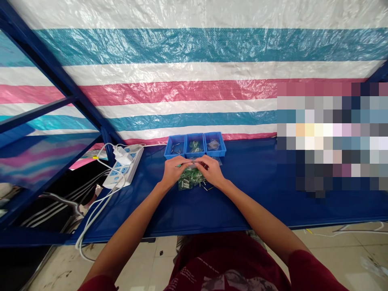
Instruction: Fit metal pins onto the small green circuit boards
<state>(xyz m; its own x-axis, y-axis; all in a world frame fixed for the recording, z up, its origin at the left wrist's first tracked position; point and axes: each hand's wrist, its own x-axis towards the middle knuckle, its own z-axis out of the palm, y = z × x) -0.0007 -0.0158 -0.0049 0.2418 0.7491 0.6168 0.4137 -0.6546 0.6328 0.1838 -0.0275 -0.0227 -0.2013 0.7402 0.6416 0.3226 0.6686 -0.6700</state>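
Observation:
My left hand (pixel 175 169) and my right hand (pixel 210 169) meet above the table, thumbs and fingertips pinched close together. Between them is a small, pale, see-through piece that looks like a clear plastic bag (pixel 193 165); the fingers cover most of it. Directly below lies a pile of small clear bags with green markings (pixel 185 184), some with metal-coloured pieces inside. Several thin metal pieces (pixel 206 186) are scattered by the pile, under my right hand. Just beyond my hands, three blue bins stand in a row: the left bin (pixel 165 152) holds thin dark pieces, the middle bin (pixel 195 154) green-marked bags, the right bin (pixel 223 150) clear bags.
A white power strip (pixel 133 169) with a plugged-in adapter (pixel 123 157) and loose white cables (pixel 101 204) lies on the left of the blue table (pixel 260 173). Blue frame posts (pixel 87 117) rise at the left. A striped plastic sheet (pixel 194 93) hangs behind. The right side is pixelated.

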